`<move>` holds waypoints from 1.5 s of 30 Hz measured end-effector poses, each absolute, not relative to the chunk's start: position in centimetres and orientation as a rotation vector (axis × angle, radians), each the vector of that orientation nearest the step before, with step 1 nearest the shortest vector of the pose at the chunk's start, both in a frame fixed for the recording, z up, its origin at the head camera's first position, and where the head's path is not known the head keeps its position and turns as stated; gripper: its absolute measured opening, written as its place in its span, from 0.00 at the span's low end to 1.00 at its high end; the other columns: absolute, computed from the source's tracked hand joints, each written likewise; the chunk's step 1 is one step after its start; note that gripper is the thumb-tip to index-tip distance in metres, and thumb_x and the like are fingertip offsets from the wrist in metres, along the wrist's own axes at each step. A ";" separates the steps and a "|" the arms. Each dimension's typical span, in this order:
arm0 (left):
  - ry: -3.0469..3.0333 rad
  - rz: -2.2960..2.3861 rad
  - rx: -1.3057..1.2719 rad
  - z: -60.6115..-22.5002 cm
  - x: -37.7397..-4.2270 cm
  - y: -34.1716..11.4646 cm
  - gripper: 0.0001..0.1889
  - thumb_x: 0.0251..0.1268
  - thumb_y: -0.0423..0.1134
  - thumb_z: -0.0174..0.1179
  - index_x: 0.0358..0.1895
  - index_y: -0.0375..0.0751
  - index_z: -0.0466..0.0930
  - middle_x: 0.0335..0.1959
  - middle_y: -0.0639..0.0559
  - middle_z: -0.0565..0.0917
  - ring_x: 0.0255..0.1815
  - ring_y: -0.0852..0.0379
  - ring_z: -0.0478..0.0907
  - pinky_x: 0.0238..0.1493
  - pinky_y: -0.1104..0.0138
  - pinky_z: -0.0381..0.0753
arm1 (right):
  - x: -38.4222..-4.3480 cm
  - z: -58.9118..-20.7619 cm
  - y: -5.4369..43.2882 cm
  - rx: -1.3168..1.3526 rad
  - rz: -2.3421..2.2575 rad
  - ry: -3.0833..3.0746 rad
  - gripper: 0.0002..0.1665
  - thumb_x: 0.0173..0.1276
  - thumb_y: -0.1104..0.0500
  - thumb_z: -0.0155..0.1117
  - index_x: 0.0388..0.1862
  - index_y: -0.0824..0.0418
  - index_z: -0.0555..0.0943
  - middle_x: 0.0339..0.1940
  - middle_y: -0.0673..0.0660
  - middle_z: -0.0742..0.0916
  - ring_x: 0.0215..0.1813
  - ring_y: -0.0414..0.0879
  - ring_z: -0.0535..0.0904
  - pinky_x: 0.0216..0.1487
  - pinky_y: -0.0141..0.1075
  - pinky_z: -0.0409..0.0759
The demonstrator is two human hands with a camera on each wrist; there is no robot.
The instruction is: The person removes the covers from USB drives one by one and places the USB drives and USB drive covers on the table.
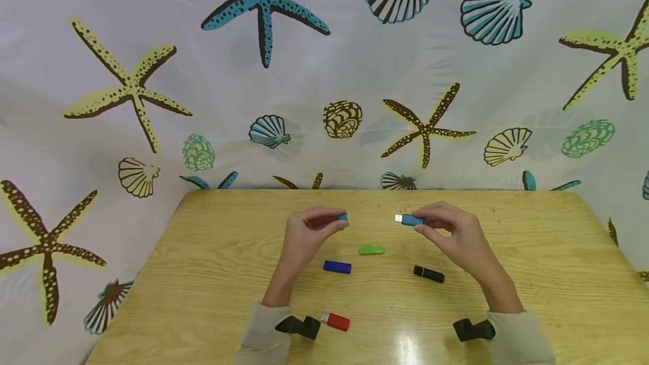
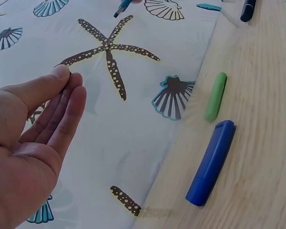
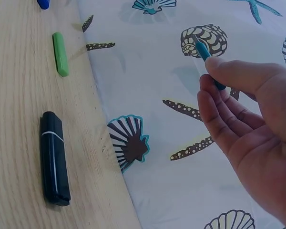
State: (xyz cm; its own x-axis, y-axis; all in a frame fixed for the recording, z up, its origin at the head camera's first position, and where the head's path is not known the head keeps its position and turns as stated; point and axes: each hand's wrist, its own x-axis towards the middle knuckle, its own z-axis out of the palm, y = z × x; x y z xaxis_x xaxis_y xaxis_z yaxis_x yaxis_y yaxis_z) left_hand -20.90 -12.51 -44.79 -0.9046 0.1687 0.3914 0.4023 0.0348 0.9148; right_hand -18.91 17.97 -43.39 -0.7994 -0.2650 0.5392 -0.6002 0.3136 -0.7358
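Between thumb and fingertips my right hand (image 1: 453,230) pinches a light-blue USB stick (image 1: 412,219), its bare metal plug pointing left. My left hand (image 1: 309,232) pinches a small light-blue cap (image 1: 342,217) level with it, a gap apart from the plug. In the left wrist view the cap is hidden behind the thumb and fingers of the left hand (image 2: 43,124). The stick (image 3: 203,50) shows edge-on past the right thumb in the right wrist view. Both hands are raised over the far part of the wooden table (image 1: 213,275).
Under the hands lie a green USB stick (image 1: 372,250), a dark-blue one (image 1: 337,267) and a black one (image 1: 429,274). A red USB stick (image 1: 338,321) with a bare plug lies nearer, beside the left wrist. Behind the table hangs a patterned cloth (image 1: 314,83).
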 end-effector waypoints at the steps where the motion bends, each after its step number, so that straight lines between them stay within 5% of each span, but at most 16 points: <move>1: -2.121 -1.989 -0.612 -44.8 -21.0 -12.7 0.11 0.62 0.26 0.71 0.47 0.30 0.89 0.42 0.35 0.88 0.40 0.54 0.88 0.45 0.63 0.87 | -18.9 -43.3 18.1 0.779 1.483 -2.266 0.16 0.63 0.76 0.72 0.50 0.66 0.88 0.46 0.58 0.88 0.42 0.42 0.86 0.45 0.29 0.85; 11: -2.090 -2.028 -0.636 -45.1 -21.1 -12.5 0.11 0.63 0.25 0.69 0.48 0.28 0.88 0.42 0.34 0.88 0.39 0.55 0.88 0.46 0.62 0.87 | -19.2 -43.6 18.2 0.752 1.455 -2.295 0.15 0.65 0.74 0.72 0.50 0.65 0.88 0.46 0.57 0.88 0.41 0.44 0.86 0.45 0.29 0.84; 38: -2.232 -1.949 -0.495 -46.7 -21.6 -11.2 0.12 0.63 0.28 0.71 0.49 0.29 0.88 0.45 0.34 0.88 0.44 0.38 0.87 0.44 0.68 0.86 | -20.4 -46.1 16.7 0.656 1.318 -2.374 0.14 0.65 0.71 0.72 0.49 0.63 0.88 0.45 0.55 0.88 0.42 0.47 0.84 0.41 0.37 0.87; 45: -2.296 -1.954 -0.466 -46.7 -22.6 -11.0 0.10 0.65 0.28 0.70 0.48 0.32 0.89 0.46 0.39 0.89 0.45 0.43 0.88 0.46 0.65 0.86 | -21.4 -46.2 16.6 0.650 1.303 -2.410 0.13 0.65 0.70 0.73 0.49 0.64 0.88 0.45 0.56 0.88 0.42 0.49 0.85 0.41 0.41 0.87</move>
